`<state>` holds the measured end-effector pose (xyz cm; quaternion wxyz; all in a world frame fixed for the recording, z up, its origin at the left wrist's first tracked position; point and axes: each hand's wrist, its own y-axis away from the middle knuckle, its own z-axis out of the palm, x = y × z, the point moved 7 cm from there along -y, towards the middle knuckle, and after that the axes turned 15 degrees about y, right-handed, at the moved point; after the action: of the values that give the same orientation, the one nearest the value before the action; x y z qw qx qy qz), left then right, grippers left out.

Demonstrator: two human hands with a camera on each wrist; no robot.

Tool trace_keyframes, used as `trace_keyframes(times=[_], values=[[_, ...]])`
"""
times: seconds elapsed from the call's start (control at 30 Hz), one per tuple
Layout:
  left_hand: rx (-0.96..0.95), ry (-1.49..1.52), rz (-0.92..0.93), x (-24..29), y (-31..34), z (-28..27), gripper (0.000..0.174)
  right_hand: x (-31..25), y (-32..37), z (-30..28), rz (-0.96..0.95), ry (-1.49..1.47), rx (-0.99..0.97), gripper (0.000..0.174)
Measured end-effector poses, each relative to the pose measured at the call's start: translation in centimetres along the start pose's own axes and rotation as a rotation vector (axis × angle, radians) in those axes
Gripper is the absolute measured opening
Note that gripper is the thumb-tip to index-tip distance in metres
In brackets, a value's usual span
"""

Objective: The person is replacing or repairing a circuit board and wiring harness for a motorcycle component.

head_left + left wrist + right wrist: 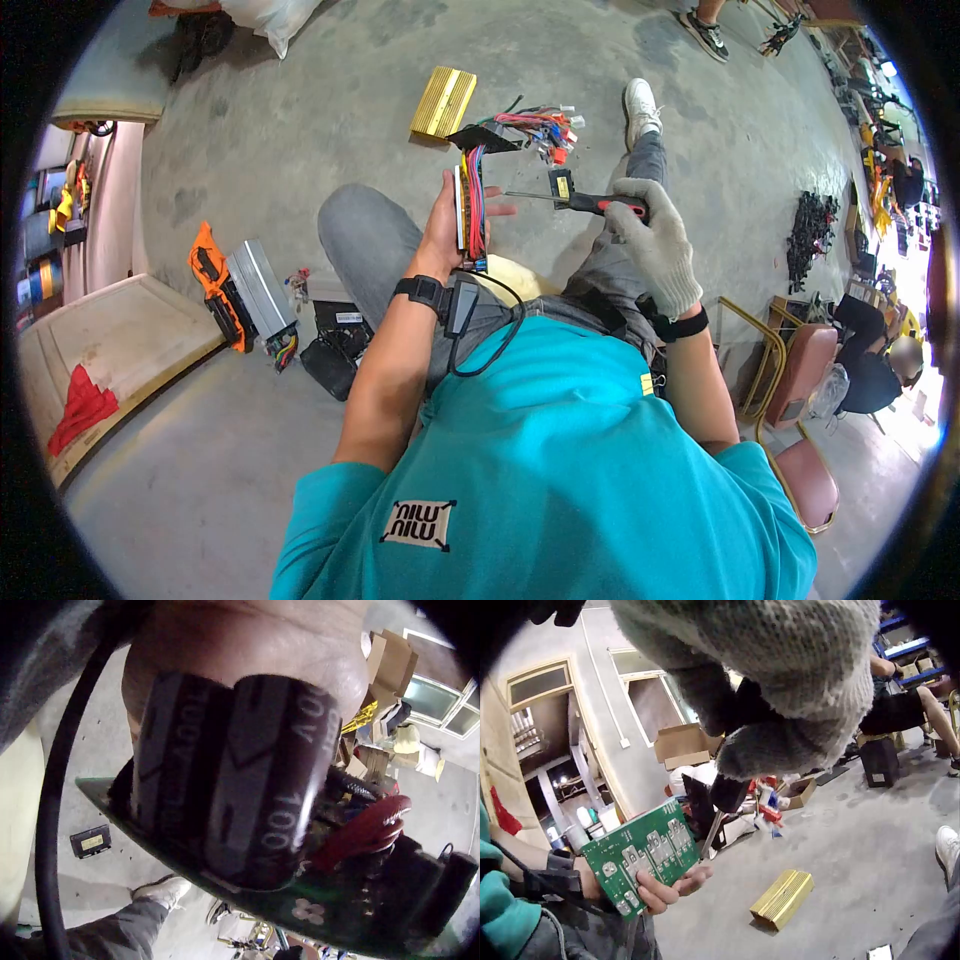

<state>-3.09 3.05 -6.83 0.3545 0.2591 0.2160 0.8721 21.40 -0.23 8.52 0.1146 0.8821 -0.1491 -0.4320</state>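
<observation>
My left hand (438,235), bare, holds a green circuit board (651,855) on edge above my lap, fingers across its soldered side in the right wrist view. Two large dark capacitors (262,780) stand on the board near the palm. Red, pink and yellow wires (475,205) run from it, past a black plate (487,137), toward a bunch of coloured connectors (558,135). My gloved right hand (657,240) grips a black-and-red screwdriver (600,203), its shaft pointing left at the board. In the right wrist view, the glove hides most of the handle.
A gold finned case (443,103) lies on the floor ahead, and a small black module with a yellow label (562,186) between my legs. At left are a silver case (262,287), an orange-and-black item (210,280) and a wooden panel (140,345). Chairs (805,365) stand right.
</observation>
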Motion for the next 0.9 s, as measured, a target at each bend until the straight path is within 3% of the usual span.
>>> trace_keyframes(times=[0.07, 0.17, 0.27, 0.47, 0.53, 0.67, 0.9], values=[[0.016, 0.0, 0.002, 0.0, 0.0, -0.4, 0.091, 0.0, 0.1, -1.2, -0.09, 0.013, 0.079, 0.033], [0.092, -0.052, 0.001, -0.1, -0.5, -1.8, 0.083, -1.6, 1.1, -2.9, -0.03, 0.032, 0.085, 0.031], [0.214, -0.022, 0.18, 1.0, 0.9, 0.0, 0.056, -3.7, 2.3, -4.2, -0.032, 0.003, 0.054, 0.029], [0.244, 0.021, 0.216, 0.6, -0.4, -1.0, 0.058, -7.0, 3.3, -4.2, -0.165, 0.113, 0.025, 0.029], [0.255, 0.033, 0.202, 0.5, -0.5, -1.2, 0.058, -8.7, 3.7, -3.4, -0.358, 0.185, -0.002, 0.031], [0.261, -0.001, 0.18, 0.3, -0.4, -1.5, 0.062, -10.2, 3.7, -2.5, -0.556, 0.254, 0.0, 0.031], [0.253, 0.011, 0.206, 0.5, 0.2, 0.0, 0.06, -11.7, 3.6, -1.4, -0.622, 0.304, -0.079, 0.03]])
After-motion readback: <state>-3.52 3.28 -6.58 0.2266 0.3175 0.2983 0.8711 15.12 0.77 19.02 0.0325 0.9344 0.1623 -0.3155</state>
